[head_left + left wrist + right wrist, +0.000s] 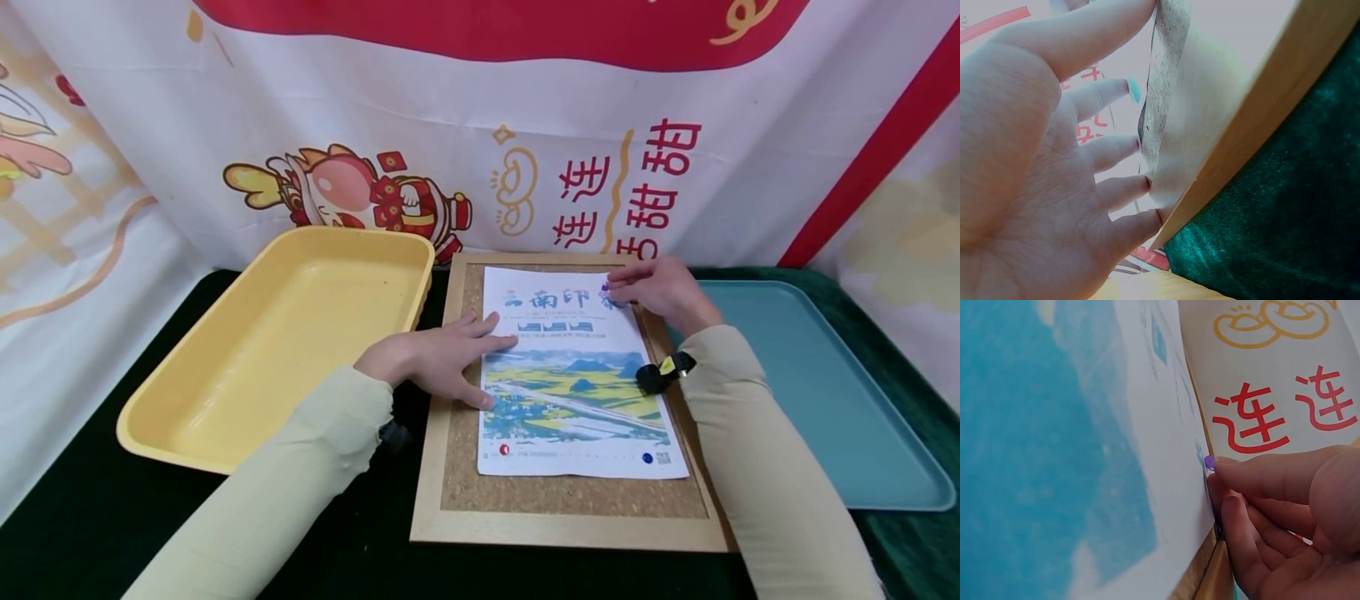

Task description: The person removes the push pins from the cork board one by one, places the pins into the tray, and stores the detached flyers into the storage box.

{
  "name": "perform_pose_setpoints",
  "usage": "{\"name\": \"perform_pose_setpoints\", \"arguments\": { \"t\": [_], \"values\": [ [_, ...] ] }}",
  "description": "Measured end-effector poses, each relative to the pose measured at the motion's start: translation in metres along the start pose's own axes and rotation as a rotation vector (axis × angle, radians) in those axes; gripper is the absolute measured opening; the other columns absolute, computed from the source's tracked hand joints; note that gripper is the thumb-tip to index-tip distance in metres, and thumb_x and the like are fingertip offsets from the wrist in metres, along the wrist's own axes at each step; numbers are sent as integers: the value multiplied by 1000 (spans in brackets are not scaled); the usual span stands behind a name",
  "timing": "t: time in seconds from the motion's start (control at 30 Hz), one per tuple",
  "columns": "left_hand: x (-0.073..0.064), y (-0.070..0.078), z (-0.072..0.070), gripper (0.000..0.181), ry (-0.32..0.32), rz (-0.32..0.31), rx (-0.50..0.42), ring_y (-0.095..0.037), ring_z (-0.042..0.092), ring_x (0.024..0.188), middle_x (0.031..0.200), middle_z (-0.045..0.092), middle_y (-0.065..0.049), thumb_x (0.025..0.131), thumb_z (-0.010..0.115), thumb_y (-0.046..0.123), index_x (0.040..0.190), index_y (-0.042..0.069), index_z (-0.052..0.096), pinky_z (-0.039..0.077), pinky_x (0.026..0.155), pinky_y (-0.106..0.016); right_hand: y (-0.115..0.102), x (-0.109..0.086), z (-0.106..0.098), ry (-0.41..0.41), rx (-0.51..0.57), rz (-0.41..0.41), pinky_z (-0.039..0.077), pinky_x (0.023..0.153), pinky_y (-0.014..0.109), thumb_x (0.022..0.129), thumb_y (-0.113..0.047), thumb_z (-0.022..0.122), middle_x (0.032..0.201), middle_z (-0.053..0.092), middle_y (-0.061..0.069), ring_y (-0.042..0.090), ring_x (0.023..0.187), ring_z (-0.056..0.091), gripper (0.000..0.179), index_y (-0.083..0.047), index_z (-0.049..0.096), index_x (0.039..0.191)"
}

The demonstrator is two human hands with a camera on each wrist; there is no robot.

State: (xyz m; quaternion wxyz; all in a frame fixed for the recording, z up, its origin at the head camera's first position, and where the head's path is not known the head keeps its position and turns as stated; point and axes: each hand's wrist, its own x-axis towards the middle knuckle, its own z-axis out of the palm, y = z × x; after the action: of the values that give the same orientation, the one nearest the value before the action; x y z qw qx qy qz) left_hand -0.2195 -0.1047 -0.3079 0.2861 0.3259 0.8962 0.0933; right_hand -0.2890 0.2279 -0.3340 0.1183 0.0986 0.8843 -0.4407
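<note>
A printed poster [577, 454] with a blue and yellow landscape lies on a wood-framed cork board [577, 498]. My left hand [442, 358] rests with spread fingers over the poster's left edge and the board's frame. In the left wrist view, the fingers of the left hand [1085, 169] look straight and hold nothing. At the poster's top right corner, my right hand [663, 293] pinches a small purple push pin [1210, 463] between thumb and finger. The pin's point is hidden, so I cannot tell how deep it sits.
To the left stands a deep yellow tray [300, 333]. A flat blue-green tray [810, 375] lies on the right, partly behind the right forearm. Dark green cloth [360, 533] covers the table, and a printed white curtain [465, 100] hangs behind.
</note>
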Motion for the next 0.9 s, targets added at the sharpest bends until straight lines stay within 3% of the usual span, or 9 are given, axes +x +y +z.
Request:
{"name": "perform_pose_setpoints", "arguments": {
  "t": [0.5,0.9],
  "values": [
    [1,-2,-1,88,0,-5,-2,-35,-9,168,181,-8,-5,101,70,50,171,31,21,8,135,-60,-11,8,9,85,-97,-3,45,106,50,103,-21,72,142,61,18,35,122,51,29,-10,76,129],
    [2,-1,0,88,1,2,-9,-35,-10,168,181,-8,-5,101,70,49,171,31,21,7,135,-60,-16,8,10,126,-137,-26,45,107,52,100,-14,74,140,62,21,36,123,50,23,-4,79,120]
  ]
}}
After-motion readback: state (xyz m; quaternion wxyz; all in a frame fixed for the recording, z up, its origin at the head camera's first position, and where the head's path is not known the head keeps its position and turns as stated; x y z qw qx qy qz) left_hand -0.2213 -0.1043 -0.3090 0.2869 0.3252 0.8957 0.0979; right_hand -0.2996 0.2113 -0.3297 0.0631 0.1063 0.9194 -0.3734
